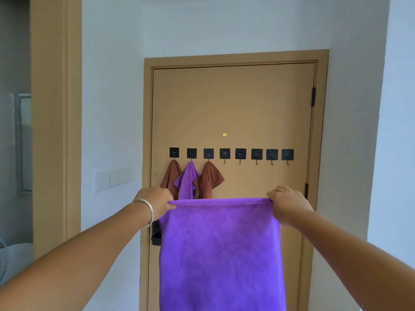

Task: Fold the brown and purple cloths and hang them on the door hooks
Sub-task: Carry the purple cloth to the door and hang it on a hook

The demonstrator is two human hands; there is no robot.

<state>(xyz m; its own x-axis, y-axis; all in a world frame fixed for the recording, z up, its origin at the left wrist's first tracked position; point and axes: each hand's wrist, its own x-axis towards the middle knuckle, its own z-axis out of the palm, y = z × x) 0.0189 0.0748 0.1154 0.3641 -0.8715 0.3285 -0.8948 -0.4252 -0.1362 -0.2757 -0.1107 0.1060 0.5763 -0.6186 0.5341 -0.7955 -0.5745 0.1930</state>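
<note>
A large purple cloth (221, 254) hangs flat in front of me, stretched by its top edge. My left hand (157, 202) pinches its top left corner and my right hand (288, 205) grips its top right corner. Behind it a tan door (233, 104) carries a row of several black hooks (240, 154). A brown cloth (171, 176) hangs on the first hook from the left, a small purple cloth (187, 179) on the second and another brown cloth (210, 179) on the third. The other hooks are bare.
A black door handle (156, 234) sits at the door's left edge, partly hidden by the held cloth. White wall (112, 108) with a switch plate (113, 179) lies left of the door. A tan door frame (56, 108) stands at far left.
</note>
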